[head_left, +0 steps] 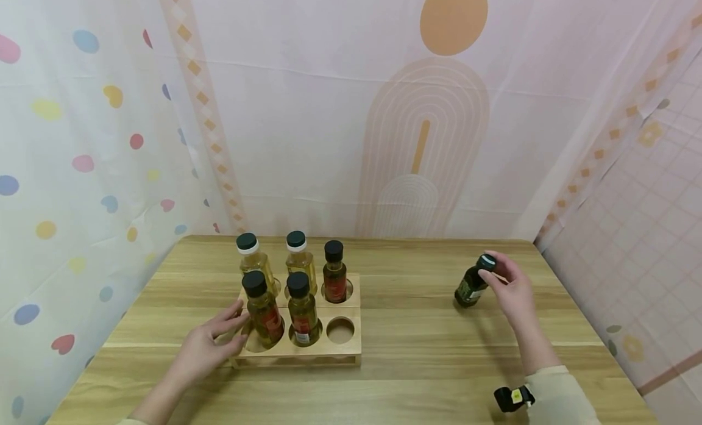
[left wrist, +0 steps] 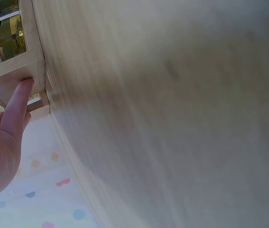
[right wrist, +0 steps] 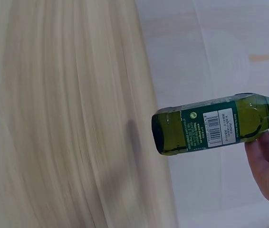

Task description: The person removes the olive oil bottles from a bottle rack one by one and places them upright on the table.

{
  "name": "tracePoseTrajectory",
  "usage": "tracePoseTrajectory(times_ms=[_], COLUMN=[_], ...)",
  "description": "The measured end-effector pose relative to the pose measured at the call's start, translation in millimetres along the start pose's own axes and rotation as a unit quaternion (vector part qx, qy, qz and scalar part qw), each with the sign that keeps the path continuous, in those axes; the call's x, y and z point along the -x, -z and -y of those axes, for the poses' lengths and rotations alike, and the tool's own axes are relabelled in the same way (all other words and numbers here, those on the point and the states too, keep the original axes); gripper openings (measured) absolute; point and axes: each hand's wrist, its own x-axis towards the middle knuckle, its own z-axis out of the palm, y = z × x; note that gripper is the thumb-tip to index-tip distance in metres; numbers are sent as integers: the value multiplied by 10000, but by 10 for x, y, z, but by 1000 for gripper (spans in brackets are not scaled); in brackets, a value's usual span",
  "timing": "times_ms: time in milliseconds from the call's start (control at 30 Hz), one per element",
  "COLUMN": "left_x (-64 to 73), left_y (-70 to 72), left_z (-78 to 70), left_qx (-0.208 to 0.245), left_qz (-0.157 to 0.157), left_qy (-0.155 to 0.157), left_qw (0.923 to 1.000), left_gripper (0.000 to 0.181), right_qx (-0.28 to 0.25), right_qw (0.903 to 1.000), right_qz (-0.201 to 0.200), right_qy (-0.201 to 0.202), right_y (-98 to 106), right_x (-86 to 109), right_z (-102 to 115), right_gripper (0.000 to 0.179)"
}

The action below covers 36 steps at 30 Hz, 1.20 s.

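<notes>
My right hand (head_left: 512,288) pinches a dark green glass bottle (head_left: 471,286) by its cap and neck at the table's right side. The bottle leans, its base close over the table; in the right wrist view its green label with a white barcode sticker (right wrist: 220,127) faces the camera. My left hand (head_left: 205,342) rests its fingertips on the left end of a wooden bottle rack (head_left: 307,361), fingers mostly straight. In the left wrist view a fingertip (left wrist: 26,83) presses the rack's end panel (left wrist: 11,84).
Two clear bottles of yellow oil (head_left: 300,263) with green caps and a dark red-labelled bottle (head_left: 334,275) stand in the rack's back row. Two black-capped bottles (head_left: 303,312) stand in front, left of a round hole (head_left: 340,331). Patterned curtains (head_left: 307,138) enclose the wooden table (head_left: 417,352).
</notes>
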Motion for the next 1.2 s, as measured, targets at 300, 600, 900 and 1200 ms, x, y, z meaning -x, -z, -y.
tracePoseTrajectory(times_ms=[300, 600, 900, 1200], left_x=[7, 7, 1, -9], left_y=[3, 12, 14, 11], left_z=[-18, -38, -21, -4], left_qx=[1, 50, 31, 106], left_qz=[-3, 14, 50, 58], left_qy=[40, 70, 63, 126], left_qw=[10000, 10000, 10000, 9998], left_gripper=[42, 42, 43, 44], right_qx=[448, 434, 679, 786], right_qw=[9986, 9967, 9922, 9920], right_qz=[-130, -227, -396, -499], right_qy=[-253, -647, -963, -854], right_y=[168, 214, 210, 193], right_x=[-150, -280, -394, -443], right_z=[-124, -196, -206, -239], right_gripper=[40, 45, 49, 46])
